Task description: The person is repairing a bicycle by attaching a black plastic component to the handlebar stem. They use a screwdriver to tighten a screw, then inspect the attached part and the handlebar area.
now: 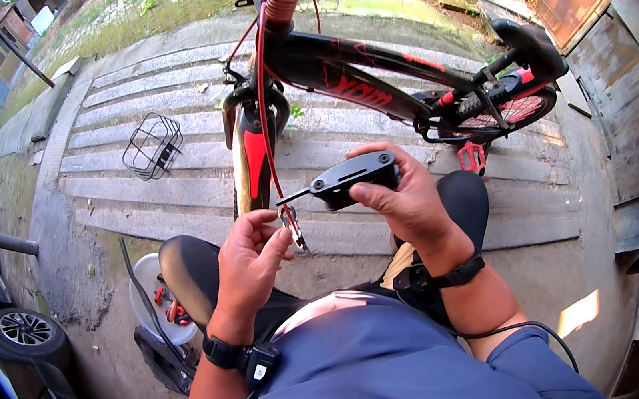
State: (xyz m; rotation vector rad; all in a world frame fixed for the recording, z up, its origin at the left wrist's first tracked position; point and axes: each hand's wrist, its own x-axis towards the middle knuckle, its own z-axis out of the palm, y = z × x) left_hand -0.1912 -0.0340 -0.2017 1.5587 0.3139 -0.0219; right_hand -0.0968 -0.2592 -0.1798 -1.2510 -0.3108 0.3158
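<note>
My right hand grips a grey and black folding multi-tool, with one thin hex key swung out toward my left hand. Thumb and fingers of my left hand are closed at a small silver metal bike part, which hangs by a red cable. The key's tip is close above that part; whether they touch I cannot tell. Ahead stands a black and red bicycle, its red and black front fork just beyond my left hand.
A black wire basket lies on the striped concrete. By my left knee, a white basin holds red and black pieces. A parked car is at the lower left. The red pedal is beyond my right knee; a wooden door stands right.
</note>
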